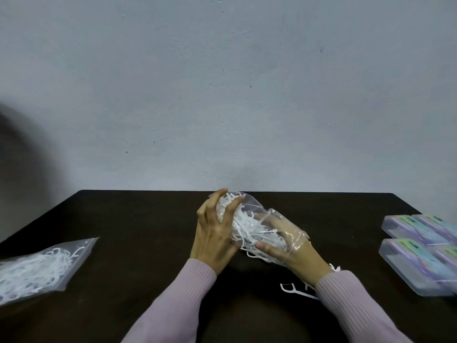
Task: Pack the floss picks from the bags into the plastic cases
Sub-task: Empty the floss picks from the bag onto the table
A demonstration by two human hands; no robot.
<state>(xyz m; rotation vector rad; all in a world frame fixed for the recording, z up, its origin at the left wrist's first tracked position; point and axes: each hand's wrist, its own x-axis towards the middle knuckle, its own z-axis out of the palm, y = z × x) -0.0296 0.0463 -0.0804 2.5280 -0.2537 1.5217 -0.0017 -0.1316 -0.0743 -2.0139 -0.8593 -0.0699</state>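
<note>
A clear plastic bag (pixel 249 206) full of white floss picks (pixel 244 226) is lifted over the middle of the dark table (pixel 148 231). My left hand (pixel 215 233) grips the bag's closed end from outside, fingers curled round it. My right hand (pixel 284 246) is inside the bag's open mouth, with fingers and thumb curled round a bunch of picks. A few loose picks (pixel 296 292) lie on the table under my right wrist. Several plastic cases (pixel 418 251) with coloured labels lie at the right edge.
A second clear zip bag (pixel 42 266) of floss picks lies flat at the left edge of the table. A plain grey wall (pixel 222 95) stands behind the table's far edge. Dark tabletop shows between the left bag and my arms.
</note>
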